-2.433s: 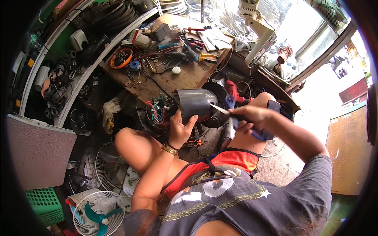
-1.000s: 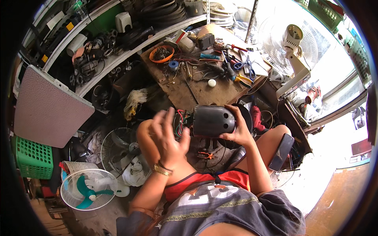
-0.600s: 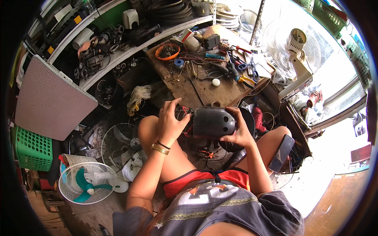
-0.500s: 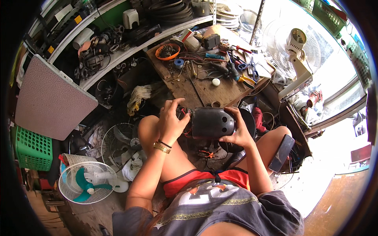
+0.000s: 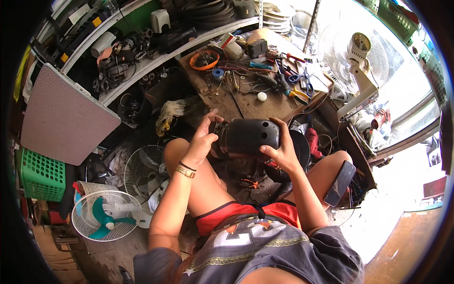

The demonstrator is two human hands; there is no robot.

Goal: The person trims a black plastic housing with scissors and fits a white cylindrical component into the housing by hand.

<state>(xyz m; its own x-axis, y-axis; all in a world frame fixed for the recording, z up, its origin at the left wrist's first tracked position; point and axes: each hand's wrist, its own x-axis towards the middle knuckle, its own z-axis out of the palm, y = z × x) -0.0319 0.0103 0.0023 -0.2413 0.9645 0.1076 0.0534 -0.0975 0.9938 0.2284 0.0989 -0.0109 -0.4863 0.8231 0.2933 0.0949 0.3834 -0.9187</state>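
Observation:
Above my lap, both hands hold up a black rounded motor housing (image 5: 248, 138) with dark round holes near its right end. My left hand (image 5: 201, 144), with a gold watch on the wrist, is closed around the housing's left end, thumb and fingers bent. The parts at that end are mostly hidden behind it. My right hand (image 5: 283, 150) grips the right end, its thumb on the near side and its fingers over the far side. Below the housing, pliers with orange handles (image 5: 250, 182) lie on the floor.
Ahead stands a wooden bench (image 5: 227, 102) with scissors (image 5: 302, 80), an orange bowl (image 5: 204, 60) and a white cap (image 5: 261, 96). A red drill (image 5: 313, 141) lies to the right. A phone (image 5: 339, 184) rests on my right thigh. A teal-bladed fan (image 5: 106, 217) is at left.
The housing has turned slightly and risen a little toward the bench. Red wires that showed at its left end are now out of sight. My left hand has shifted slightly left.

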